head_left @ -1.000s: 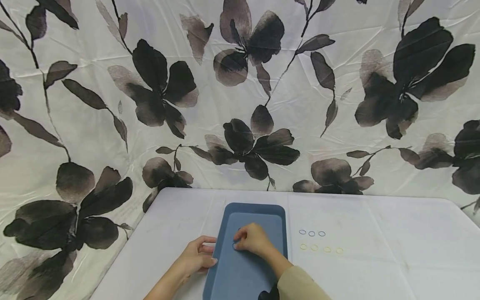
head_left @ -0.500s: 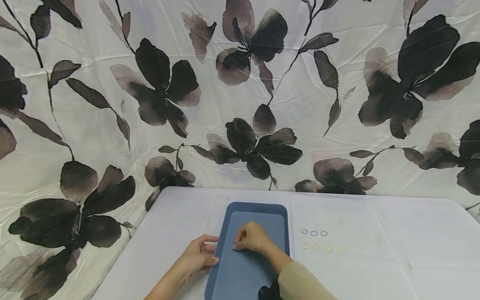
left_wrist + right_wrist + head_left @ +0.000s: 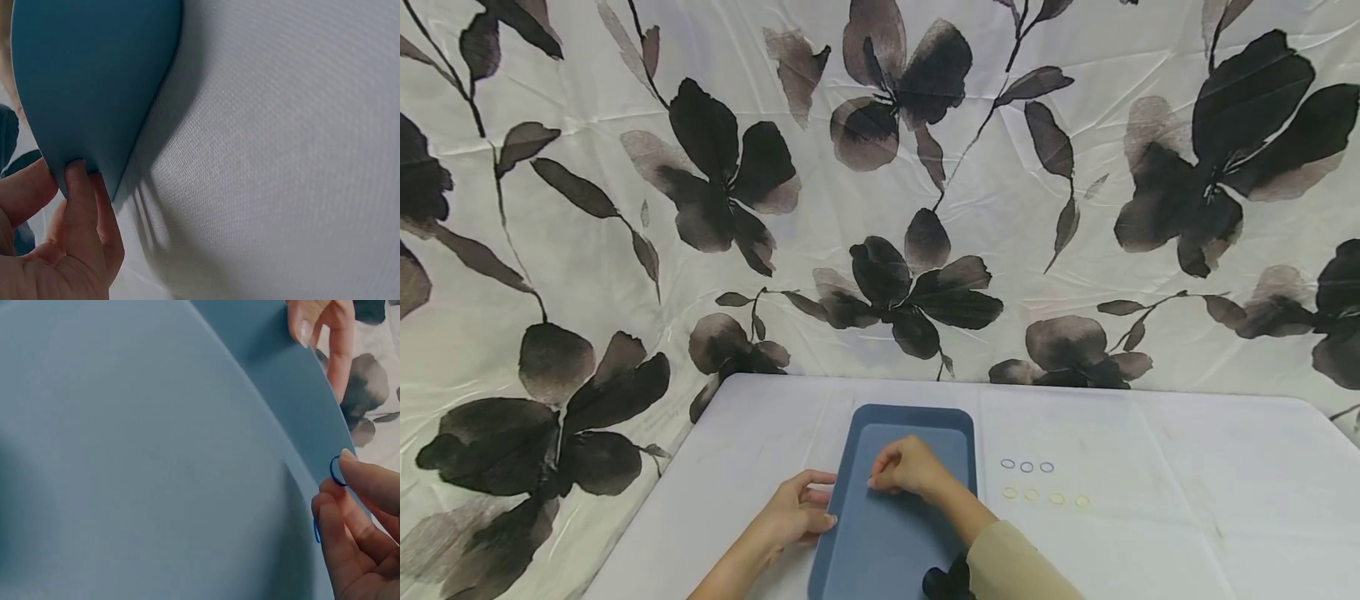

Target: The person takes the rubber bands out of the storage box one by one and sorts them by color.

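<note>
My left hand [image 3: 786, 517] grips the left side of the blue tray [image 3: 887, 550], thumb at the rim. In the left wrist view, its fingers [image 3: 81, 212] reach against the tray's outer wall. Over the tray's left half, my right hand [image 3: 910, 467] has its thumb and finger pinched together. The right wrist view shows a thin blue ring [image 3: 332, 470], like a small rubber band, held at those fingertips. A second blue ring [image 3: 316, 531] peeks out beside the fingers, partly hidden by them.
Right of the tray, a row of 3 blue rings [image 3: 1027, 472] lies on the white table [image 3: 1187, 467]. Nearer me is a row of several yellow rings [image 3: 1057, 504]. A black object [image 3: 946, 582] sits by the right sleeve [image 3: 1018, 562]. Floral cloth [image 3: 880, 208] hangs behind the table.
My right hand has shifted slightly up and right over the tray, and the blue ring seen at its fingertips earlier is no longer visible in the head view. The left hand keeps its place.
</note>
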`<state>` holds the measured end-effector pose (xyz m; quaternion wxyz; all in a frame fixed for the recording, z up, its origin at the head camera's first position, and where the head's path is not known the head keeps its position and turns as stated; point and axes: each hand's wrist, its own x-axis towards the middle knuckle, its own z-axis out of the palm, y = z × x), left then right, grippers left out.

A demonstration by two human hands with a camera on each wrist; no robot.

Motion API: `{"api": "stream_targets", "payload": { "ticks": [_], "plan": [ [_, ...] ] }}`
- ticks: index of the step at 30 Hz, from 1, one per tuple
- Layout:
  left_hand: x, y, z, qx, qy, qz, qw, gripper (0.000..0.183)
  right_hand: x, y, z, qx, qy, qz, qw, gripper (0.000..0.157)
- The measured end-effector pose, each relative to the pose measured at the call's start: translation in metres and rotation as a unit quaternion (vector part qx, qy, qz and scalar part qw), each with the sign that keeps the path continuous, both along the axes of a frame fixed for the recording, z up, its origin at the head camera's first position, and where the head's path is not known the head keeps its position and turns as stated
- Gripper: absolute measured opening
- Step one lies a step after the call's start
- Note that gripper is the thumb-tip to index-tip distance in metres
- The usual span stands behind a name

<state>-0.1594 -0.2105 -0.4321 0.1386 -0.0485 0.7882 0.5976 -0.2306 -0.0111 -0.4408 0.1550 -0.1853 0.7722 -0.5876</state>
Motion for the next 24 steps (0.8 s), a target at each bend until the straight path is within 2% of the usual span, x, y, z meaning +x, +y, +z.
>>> {"api": "stream_targets", "payload": {
  "ticks": [10, 19, 24],
  "plan": [
    [0.001, 0.0, 0.0, -0.002, -0.004, -0.001, 1.0, 0.06, -0.001, 0.01, 0.01, 0.004, -0.018, -0.005, 1.0, 0.009],
    [0.003, 0.001, 0.001, -0.005, -0.007, -0.001, 1.0, 0.06, 0.002, 0.019, 0.017, -0.052, -0.082, 0.018, 0.995, 0.006],
    [0.003, 0.001, 0.001, -0.006, -0.005, -0.002, 1.0, 0.06, 0.001, 0.025, 0.021, -0.066, -0.091, 0.011, 0.994, 0.006]
  ]
}}
